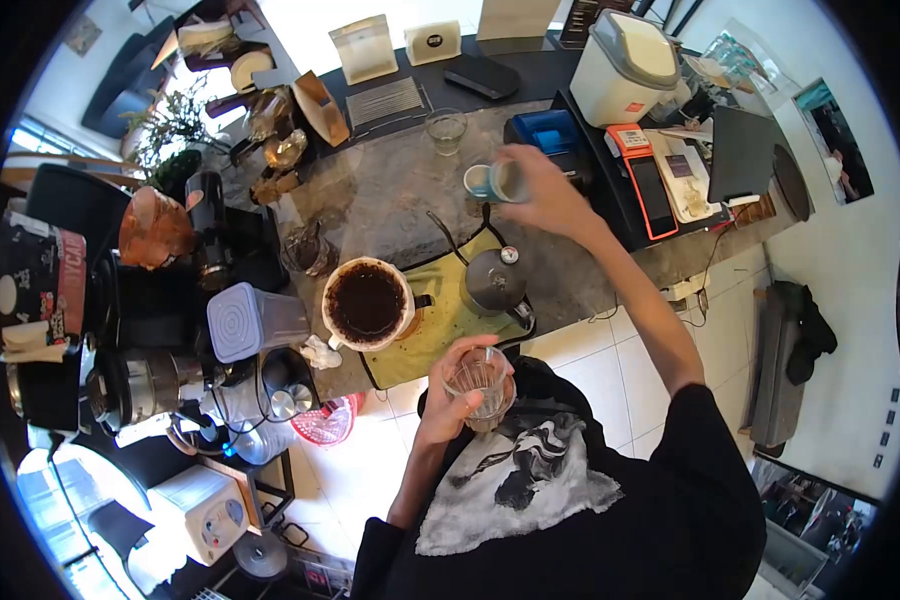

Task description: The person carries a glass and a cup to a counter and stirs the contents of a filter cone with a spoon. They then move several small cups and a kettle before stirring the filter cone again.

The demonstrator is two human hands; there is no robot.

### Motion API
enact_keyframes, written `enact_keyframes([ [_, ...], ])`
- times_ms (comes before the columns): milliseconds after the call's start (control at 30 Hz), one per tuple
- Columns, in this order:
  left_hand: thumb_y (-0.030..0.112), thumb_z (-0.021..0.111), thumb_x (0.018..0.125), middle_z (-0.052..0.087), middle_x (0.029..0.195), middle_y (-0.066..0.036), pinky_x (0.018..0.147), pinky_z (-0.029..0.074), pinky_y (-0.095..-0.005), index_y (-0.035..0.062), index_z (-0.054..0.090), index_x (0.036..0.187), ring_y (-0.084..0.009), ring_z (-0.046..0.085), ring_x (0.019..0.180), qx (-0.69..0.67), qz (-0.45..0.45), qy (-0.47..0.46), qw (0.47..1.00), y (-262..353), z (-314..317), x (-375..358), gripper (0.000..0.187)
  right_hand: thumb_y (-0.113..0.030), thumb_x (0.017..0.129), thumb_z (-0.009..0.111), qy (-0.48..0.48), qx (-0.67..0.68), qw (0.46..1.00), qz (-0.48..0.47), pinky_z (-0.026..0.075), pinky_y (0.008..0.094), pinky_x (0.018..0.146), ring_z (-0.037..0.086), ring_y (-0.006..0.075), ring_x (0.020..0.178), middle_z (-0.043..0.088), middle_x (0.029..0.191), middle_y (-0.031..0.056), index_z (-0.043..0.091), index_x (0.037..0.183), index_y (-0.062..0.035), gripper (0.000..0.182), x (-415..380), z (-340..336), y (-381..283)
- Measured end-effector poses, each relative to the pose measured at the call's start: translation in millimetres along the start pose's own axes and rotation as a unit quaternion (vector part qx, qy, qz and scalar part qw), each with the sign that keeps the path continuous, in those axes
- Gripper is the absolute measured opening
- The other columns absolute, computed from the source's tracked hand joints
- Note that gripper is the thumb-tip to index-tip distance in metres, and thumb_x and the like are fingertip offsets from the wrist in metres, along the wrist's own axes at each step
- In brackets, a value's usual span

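My left hand (462, 393), low in front of my body, is wrapped around a clear drinking glass (482, 382). Reaching over the counter, my right hand (548, 198) has its fingers around a small teal cup (511, 183). Beside that cup is a pale-lined teal cup (477, 181); whether the two touch is hard to tell. Between my arms, a dark gooseneck kettle (492, 283) with a dial thermometer stands on a yellow-green cloth (432, 312). To its left is a white dripper (407, 322) holding wet dark coffee grounds (366, 302).
Another clear glass (447, 132) stands farther back on the counter (370, 190). At the left are a dark glass vessel (308, 249) and a lidded plastic container (255, 320). A blue-topped device (550, 135) and an orange payment terminal (645, 185) sit at the right.
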State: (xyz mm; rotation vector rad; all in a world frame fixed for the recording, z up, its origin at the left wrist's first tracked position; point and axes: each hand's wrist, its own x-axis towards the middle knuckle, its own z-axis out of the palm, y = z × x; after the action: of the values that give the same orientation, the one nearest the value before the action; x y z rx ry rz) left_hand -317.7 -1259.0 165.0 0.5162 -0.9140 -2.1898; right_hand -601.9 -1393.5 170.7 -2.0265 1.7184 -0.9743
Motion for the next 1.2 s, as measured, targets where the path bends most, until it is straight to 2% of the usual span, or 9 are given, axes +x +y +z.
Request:
enact_keyframes([
  [333,0.045,0.080,0.072,0.063,0.104,-0.018,0.071,0.057,-0.0399,-0.0005,0.041,0.137,-0.0306,0.067,0.083,0.048,-0.002,0.006,0.999,1,1,-3,0.088,-0.008,0.056,0.079,-0.172,-0.038,0.958,-0.227,0.049,0.0456,0.092,0.058,0.0356,0.110,0.060,0.116,0.0137,0.057,0.120,-0.0140,0.068,107,158,92],
  [367,0.046,0.080,0.073,0.063,0.104,-0.018,0.071,0.058,-0.0411,-0.0003,0.041,0.137,-0.0311,0.067,0.082,0.050,0.003,0.013,0.999,5,5,-4,0.088,-0.008,0.057,0.079,-0.223,-0.059,0.969,-0.088,0.051,0.0469,0.087,0.059,0.0360,0.108,0.060,0.114,0.0145,0.054,0.123,-0.0185,0.071,97,139,67],
  [667,0.053,0.082,0.070,0.064,0.099,-0.020,0.066,0.058,-0.0374,-0.0062,0.040,0.135,-0.0285,0.068,0.076,0.085,0.040,0.010,0.996,54,10,13,0.097,-0.007,0.068,0.077,-0.250,-0.168,0.954,-0.005,0.051,0.0461,0.086,0.060,0.0356,0.108,0.050,0.129,0.0143,0.045,0.134,-0.0179,0.074,80,106,40],
  [800,0.055,0.082,0.069,0.064,0.096,-0.020,0.060,0.059,-0.0367,-0.0053,0.027,0.145,-0.0280,0.068,0.067,0.089,0.074,0.037,0.993,92,30,22,0.111,-0.016,0.082,0.071,-0.030,0.101,0.990,-0.097,0.049,0.0403,0.090,0.061,0.0288,0.106,0.061,0.116,0.0135,0.053,0.129,-0.0090,0.050,54,28,-23],
  [933,0.055,0.080,0.070,0.064,0.098,-0.021,0.058,0.060,-0.0377,-0.0034,0.017,0.150,-0.0280,0.067,0.064,0.099,0.138,-0.010,0.985,107,39,36,0.118,-0.030,0.086,0.073,-0.057,0.312,0.938,-0.139,0.047,0.0390,0.091,0.060,0.0240,0.103,0.064,0.111,0.0106,0.058,0.125,-0.0078,0.048,8,-60,-141],
  [1000,0.063,0.055,0.084,0.061,0.107,-0.018,0.054,0.054,-0.0313,-0.0015,0.019,0.151,-0.0240,0.065,0.065,0.215,0.188,-0.033,0.958,109,41,39,0.100,-0.038,0.084,0.074,-0.097,0.291,0.922,-0.237,0.042,0.0411,0.097,0.056,0.0257,0.109,0.064,0.111,0.0086,0.059,0.125,-0.0082,0.053,-9,-74,-168],
  [1067,0.065,0.052,0.085,0.057,0.119,-0.020,0.066,0.057,-0.0349,-0.0019,0.022,0.150,-0.0271,0.067,0.085,0.210,0.155,-0.069,0.963,110,21,37,0.098,-0.042,0.083,0.074,-0.107,0.245,0.925,-0.269,0.039,0.0417,0.100,0.053,0.0270,0.111,0.063,0.112,0.0083,0.059,0.125,-0.0084,0.056,-18,-69,-174],
  [1133,0.064,0.049,0.087,0.052,0.131,-0.022,0.083,0.056,-0.0405,-0.0025,0.026,0.148,-0.0311,0.061,0.110,0.442,0.317,0.023,0.839,103,7,45,0.094,-0.046,0.081,0.073,-0.123,0.199,0.924,-0.302,0.037,0.0424,0.102,0.051,0.0282,0.114,0.063,0.112,0.0080,0.059,0.125,-0.0085,0.059,-19,-73,-172],
  [1200,0.060,0.052,0.088,0.046,0.139,-0.022,0.096,0.051,-0.0453,-0.0007,0.029,0.147,-0.0339,0.052,0.124,0.271,0.225,-0.034,0.935,115,14,53,0.087,-0.048,0.077,0.075,-0.137,0.153,0.926,-0.316,0.035,0.0433,0.103,0.049,0.0311,0.117,0.061,0.115,0.0106,0.059,0.126,-0.0078,0.065,-8,-75,-168],
])
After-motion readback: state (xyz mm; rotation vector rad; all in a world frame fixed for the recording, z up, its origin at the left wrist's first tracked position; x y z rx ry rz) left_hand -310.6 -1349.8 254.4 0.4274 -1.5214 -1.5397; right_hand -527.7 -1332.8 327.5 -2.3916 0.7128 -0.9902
